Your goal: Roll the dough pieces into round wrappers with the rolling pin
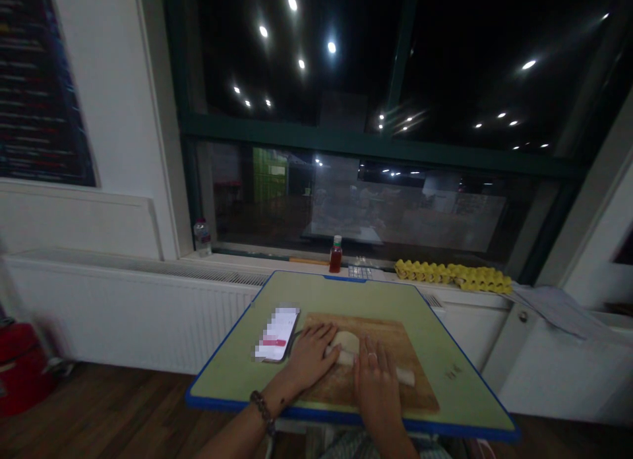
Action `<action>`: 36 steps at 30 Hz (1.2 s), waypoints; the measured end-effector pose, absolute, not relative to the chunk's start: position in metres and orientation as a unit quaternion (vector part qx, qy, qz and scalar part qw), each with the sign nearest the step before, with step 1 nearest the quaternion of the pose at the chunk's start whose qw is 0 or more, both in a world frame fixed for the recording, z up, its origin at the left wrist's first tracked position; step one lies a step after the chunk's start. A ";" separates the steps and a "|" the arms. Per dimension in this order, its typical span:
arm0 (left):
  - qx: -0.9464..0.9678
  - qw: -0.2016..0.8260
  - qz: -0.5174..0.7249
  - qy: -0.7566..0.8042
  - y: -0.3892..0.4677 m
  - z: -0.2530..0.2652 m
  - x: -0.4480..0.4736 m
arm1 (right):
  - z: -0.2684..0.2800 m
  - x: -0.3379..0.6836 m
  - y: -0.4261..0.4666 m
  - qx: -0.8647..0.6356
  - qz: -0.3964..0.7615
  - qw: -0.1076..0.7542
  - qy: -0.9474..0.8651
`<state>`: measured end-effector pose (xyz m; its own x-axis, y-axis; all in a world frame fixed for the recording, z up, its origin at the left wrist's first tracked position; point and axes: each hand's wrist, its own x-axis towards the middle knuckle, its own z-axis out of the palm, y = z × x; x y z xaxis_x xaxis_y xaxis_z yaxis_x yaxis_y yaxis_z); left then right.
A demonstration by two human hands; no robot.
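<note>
A light wooden rolling pin [405,378] lies across a piece of pale dough [345,341] on the wooden cutting board [415,353]. My left hand [311,355] rests over the pin's left part, its fingers stretched forward and the thumb pointing toward the dough. On the pin's right part lies my right hand [376,373], flat, with straight fingers and a ring on one of them. The pin's right end sticks out past this hand. Under my palms the rest of the pin is hidden.
The board sits on a small green table [336,294] with a blue edge. Left of it lies a lit phone [279,334]. The sill behind holds a red-brown bottle [335,256], a clear bottle [202,237] and yellow egg trays [455,275]. A white radiator [148,320] runs below.
</note>
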<state>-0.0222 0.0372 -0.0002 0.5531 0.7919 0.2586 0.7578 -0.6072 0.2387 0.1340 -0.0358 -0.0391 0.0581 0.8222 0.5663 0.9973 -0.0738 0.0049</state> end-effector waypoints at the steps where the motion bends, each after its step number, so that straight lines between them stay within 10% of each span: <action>1: 0.880 0.046 0.173 0.439 0.039 0.000 -0.022 | -0.038 0.135 -0.035 -0.702 -0.218 0.197 -0.649; 36: 0.876 0.012 0.175 0.449 0.030 0.002 -0.021 | -0.041 0.128 -0.040 -0.687 -0.225 0.208 -0.659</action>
